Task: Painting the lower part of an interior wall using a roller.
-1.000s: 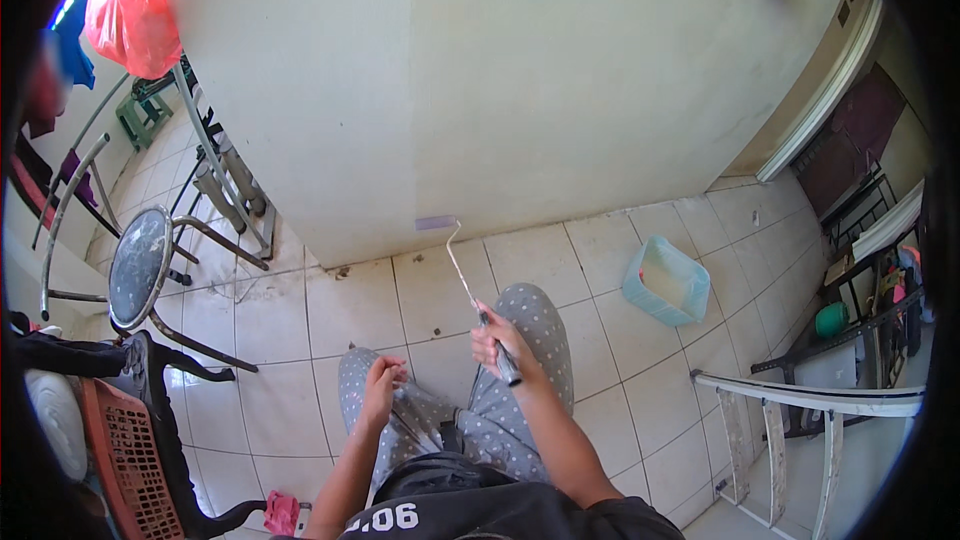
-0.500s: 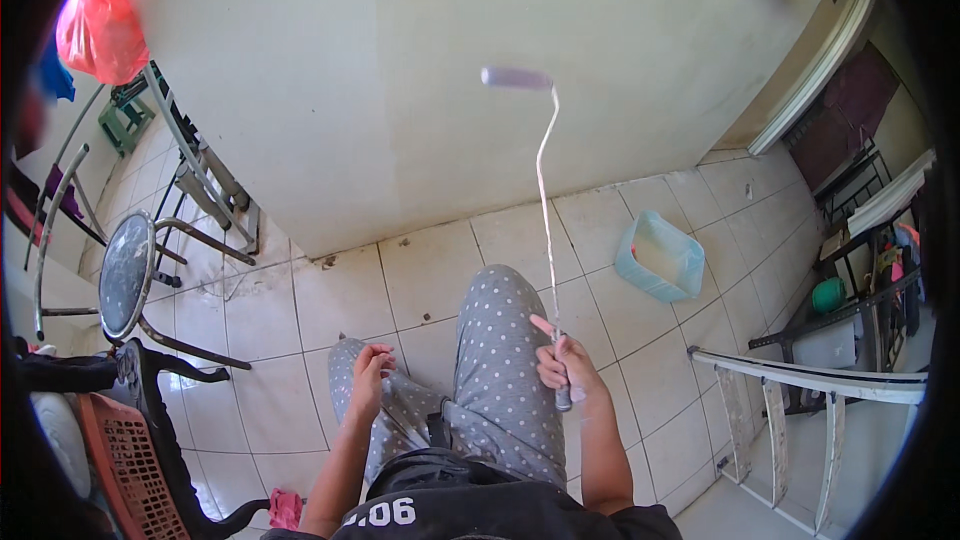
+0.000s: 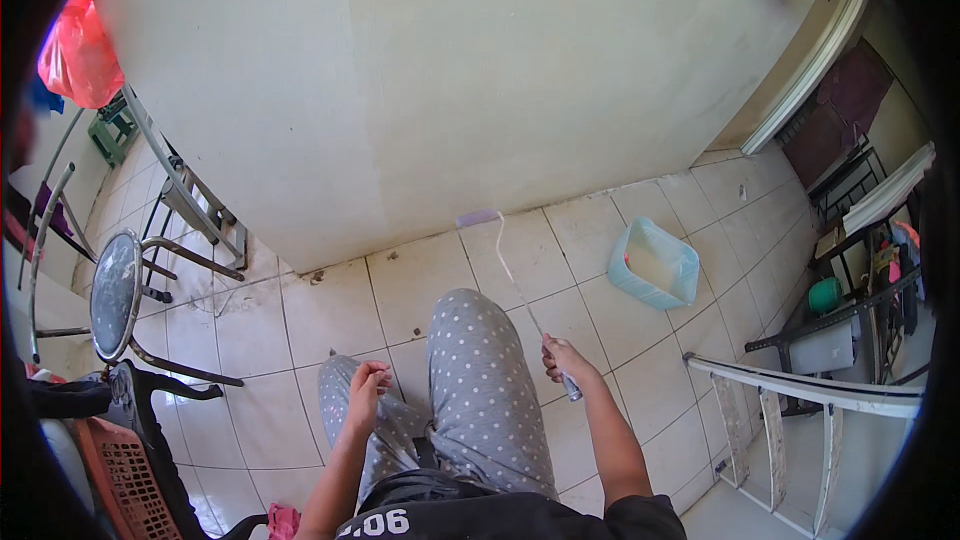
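Head view: from here I'm watching a person in grey dotted trousers (image 3: 482, 370), who is facing a pale wall (image 3: 560, 80).
Right hand (image 3: 566, 361): it is gripping a grey handle (image 3: 572, 388), fingers curled snugly around it, out beyond the right knee.
Paint roller (image 3: 478, 218): it is reaching forward from that grip on a long, bent rod (image 3: 503, 252), its lilac sleeve lying nearly level by the foot of the wall; I can't tell whether it is touching.
Left hand (image 3: 369, 381): it is hanging above the left leg, thumb and half-bent fingers loosely parted.
Basin (image 3: 645, 293): the light blue tub is standing on the tiled floor (image 3: 330, 310), right of the roller, and holding something whitish.
Left side: a round-seated metal chair (image 3: 115, 285) is standing near the wall's corner, an orange crate (image 3: 125, 470) below it, while a red bag (image 3: 82, 55) is hanging above.
Right side: a paint-spotted ladder (image 3: 800, 386) is leaning into sight.
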Available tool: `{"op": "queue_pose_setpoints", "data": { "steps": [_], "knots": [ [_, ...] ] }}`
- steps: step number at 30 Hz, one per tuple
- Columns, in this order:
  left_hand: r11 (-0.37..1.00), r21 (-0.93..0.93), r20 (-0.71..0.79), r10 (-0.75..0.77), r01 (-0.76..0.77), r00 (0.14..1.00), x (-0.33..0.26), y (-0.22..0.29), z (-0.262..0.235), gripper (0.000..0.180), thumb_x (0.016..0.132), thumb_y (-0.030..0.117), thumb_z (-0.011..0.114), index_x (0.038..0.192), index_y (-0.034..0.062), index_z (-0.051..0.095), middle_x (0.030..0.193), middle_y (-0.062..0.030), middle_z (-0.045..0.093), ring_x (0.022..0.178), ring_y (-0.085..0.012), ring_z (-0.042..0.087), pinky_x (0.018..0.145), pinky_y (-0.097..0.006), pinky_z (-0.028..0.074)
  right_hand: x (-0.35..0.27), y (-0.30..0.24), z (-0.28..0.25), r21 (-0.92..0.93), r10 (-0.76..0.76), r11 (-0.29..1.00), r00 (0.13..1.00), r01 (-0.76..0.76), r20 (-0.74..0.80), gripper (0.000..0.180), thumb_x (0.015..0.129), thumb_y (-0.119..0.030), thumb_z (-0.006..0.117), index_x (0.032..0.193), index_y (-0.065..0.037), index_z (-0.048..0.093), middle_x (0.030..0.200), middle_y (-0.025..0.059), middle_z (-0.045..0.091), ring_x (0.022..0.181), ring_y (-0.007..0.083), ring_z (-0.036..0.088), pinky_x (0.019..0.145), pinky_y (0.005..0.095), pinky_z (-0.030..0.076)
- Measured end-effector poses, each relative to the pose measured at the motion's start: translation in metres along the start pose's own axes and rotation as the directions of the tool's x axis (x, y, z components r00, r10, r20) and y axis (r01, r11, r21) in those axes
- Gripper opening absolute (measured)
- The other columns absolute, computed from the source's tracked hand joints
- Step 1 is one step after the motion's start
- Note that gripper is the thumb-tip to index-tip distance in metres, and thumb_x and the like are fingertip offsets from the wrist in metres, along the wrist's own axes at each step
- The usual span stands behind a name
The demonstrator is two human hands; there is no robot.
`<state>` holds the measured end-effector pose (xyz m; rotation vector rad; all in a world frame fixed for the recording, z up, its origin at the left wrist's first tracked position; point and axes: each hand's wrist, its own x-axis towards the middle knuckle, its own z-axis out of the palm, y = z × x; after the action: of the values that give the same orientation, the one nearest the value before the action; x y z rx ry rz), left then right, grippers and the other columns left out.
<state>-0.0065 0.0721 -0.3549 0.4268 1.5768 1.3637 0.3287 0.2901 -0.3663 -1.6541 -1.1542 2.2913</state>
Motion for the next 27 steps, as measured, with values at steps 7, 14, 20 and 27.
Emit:
{"op": "queue_pose_setpoints", "data": {
  "steps": [7,14,20,27],
  "knots": [
    [1.000,0.003,-0.068,-0.023,0.023,0.997,0.003,0.010,-0.004,0.015,0.085,0.013,0.047,0.096,0.0103,0.057,0.082,0.0010,0.057,0.072,-0.0090,0.053,0.067,-0.023,0.038,0.054,-0.010,0.016,0.052,0.031,0.998,0.996,-0.035,0.079,0.040,0.094,-0.049,0.040,0.071,-0.017,0.036,0.049,-0.0047,0.030,0.035,0.0076,0.025,0.033,0.0245,0.022],
    [1.000,-0.025,-0.119,-0.003,0.000,0.993,0.004,0.020,-0.008,0.015,0.085,0.015,0.048,0.095,0.0104,0.057,0.082,0.0011,0.057,0.074,-0.0083,0.053,0.067,-0.023,0.037,-0.004,-0.027,0.045,0.046,-0.092,0.995,0.995,0.090,0.041,0.034,0.094,-0.044,0.042,0.076,-0.017,0.036,0.052,-0.0047,0.032,0.035,0.0080,0.028,0.032,0.0263,0.026],
    [0.994,-0.108,-0.174,-0.049,0.030,0.984,0.013,0.020,-0.008,0.013,0.084,0.014,0.048,0.094,0.0119,0.058,0.081,0.0024,0.057,0.073,-0.0077,0.053,0.066,-0.022,0.038,-0.064,-0.046,0.043,0.132,-0.172,0.978,0.980,0.158,0.097,0.031,0.094,-0.041,0.044,0.078,-0.015,0.038,0.052,-0.0034,0.033,0.035,0.0080,0.031,0.032,0.0258,0.030],
    [0.995,-0.097,-0.142,-0.047,0.034,0.989,0.025,0.024,-0.001,0.015,0.084,0.011,0.046,0.095,0.0109,0.058,0.082,0.0017,0.057,0.072,-0.0079,0.052,0.066,-0.022,0.038,-0.048,-0.043,0.035,0.175,-0.131,0.979,0.979,0.102,0.159,0.031,0.094,-0.041,0.044,0.079,-0.014,0.040,0.051,-0.0026,0.033,0.033,0.0080,0.031,0.031,0.0260,0.030]
  ]
}}
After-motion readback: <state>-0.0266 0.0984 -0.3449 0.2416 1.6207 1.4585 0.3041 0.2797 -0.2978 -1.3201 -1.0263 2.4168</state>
